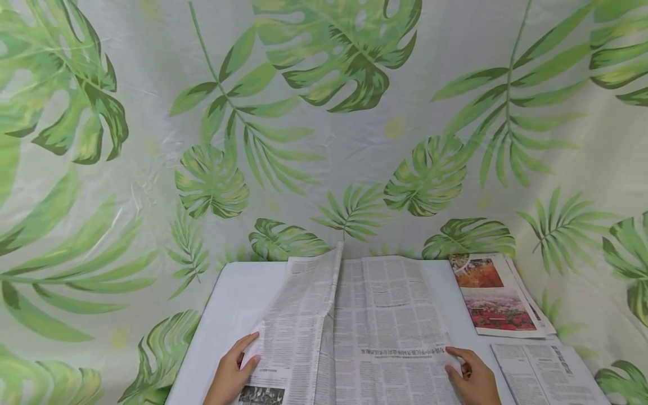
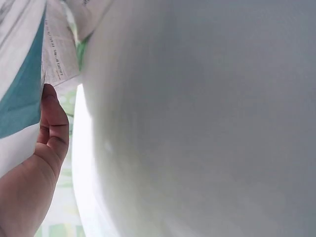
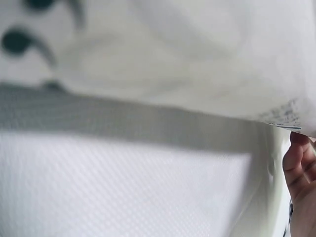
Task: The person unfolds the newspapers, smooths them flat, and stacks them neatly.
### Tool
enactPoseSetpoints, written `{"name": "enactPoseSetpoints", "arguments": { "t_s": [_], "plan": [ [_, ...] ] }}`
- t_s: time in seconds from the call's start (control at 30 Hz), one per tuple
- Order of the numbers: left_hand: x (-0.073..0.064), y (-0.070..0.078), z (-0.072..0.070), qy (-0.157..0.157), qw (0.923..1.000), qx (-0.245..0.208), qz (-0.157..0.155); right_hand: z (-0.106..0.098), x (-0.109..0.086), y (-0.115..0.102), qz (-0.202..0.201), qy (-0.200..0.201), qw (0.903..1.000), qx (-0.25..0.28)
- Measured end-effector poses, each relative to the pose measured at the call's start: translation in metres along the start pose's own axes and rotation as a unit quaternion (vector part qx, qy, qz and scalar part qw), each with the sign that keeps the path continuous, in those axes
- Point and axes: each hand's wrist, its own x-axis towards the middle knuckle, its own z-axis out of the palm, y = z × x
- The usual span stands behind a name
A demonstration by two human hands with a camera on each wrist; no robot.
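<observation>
A wide newspaper (image 1: 390, 315) is spread open over the white table, one page standing up in a ridge along its middle. At its left edge my left hand (image 1: 234, 368) pinches the sheet between thumb and fingers; the left wrist view shows that hand (image 2: 52, 133) beside a hanging page with a teal patch. My right hand (image 1: 473, 374) pinches the right edge, thumb on the printed side. In the right wrist view, the right hand's fingers (image 3: 295, 153) meet the lower edge of the raised paper. The newspaper's near edge lies out of the head view.
Magazines with colour flower photos (image 1: 498, 304) lie at the table's back right. Nearer, a folded newspaper (image 1: 547, 374) lies by the right edge. White table surface (image 1: 243, 298) shows at the left. A leaf-patterned curtain (image 1: 354, 140) hangs behind and at both sides.
</observation>
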Motion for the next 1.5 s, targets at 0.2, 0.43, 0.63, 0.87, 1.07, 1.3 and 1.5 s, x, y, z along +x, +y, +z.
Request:
{"name": "enactPoseSetpoints", "arguments": {
  "t_s": [0.2,0.43,0.63,0.87,1.07,1.3,1.5],
  "plan": [
    [-0.004,-0.014,-0.008,-0.003,0.9997,0.022,-0.007,-0.002,0.000,0.008,0.015,-0.009,0.9998,-0.006],
    [-0.009,-0.026,-0.022,-0.021,0.9993,0.031,-0.010,-0.003,0.002,0.020,0.012,0.004,0.9999,-0.008],
    [-0.014,-0.025,-0.035,0.011,0.9956,0.092,0.015,-0.006,0.003,0.024,0.005,0.008,1.0000,0.001],
    [-0.018,-0.026,-0.051,0.030,0.9891,0.144,0.005,-0.007,0.005,0.029,-0.012,0.019,0.9996,-0.016],
    [-0.018,-0.031,-0.060,0.048,0.9872,0.151,-0.018,-0.010,0.005,0.034,-0.005,0.008,0.9997,-0.021],
    [-0.018,-0.040,-0.063,0.091,0.9794,0.180,-0.001,-0.012,0.006,0.034,0.001,0.009,0.9997,-0.022],
    [-0.018,-0.049,-0.071,0.108,0.9725,0.206,0.020,-0.018,0.007,0.029,0.035,-0.033,0.9987,-0.018]
  ]
}}
